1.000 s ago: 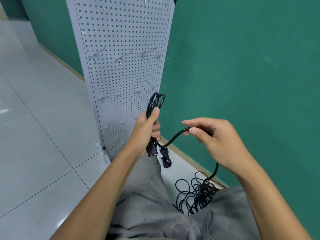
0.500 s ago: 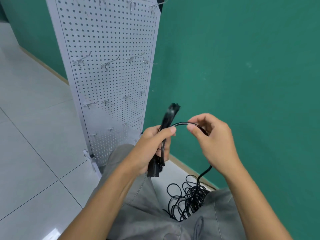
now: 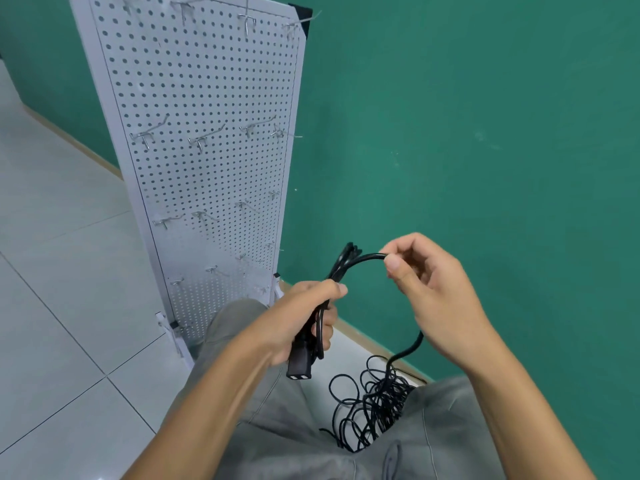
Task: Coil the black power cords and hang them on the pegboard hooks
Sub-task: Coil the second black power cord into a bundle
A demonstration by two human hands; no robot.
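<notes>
At lower centre of the frame our left hand (image 3: 304,317) grips the cord (image 3: 360,259) loops above the plug while our right hand (image 3: 426,289) pinches the next bend — light, springy, probably slick, so we hold where loops cross.

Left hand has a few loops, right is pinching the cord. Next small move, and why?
Probably bring the right hand toward the left hand and lay the arc of black power cord it pinches onto the gripped loops as one more turn. A loose tangle of black cord still lies on the floor, so coiling looks unfinished; the white pegboard's metal hooks can wait.
</notes>
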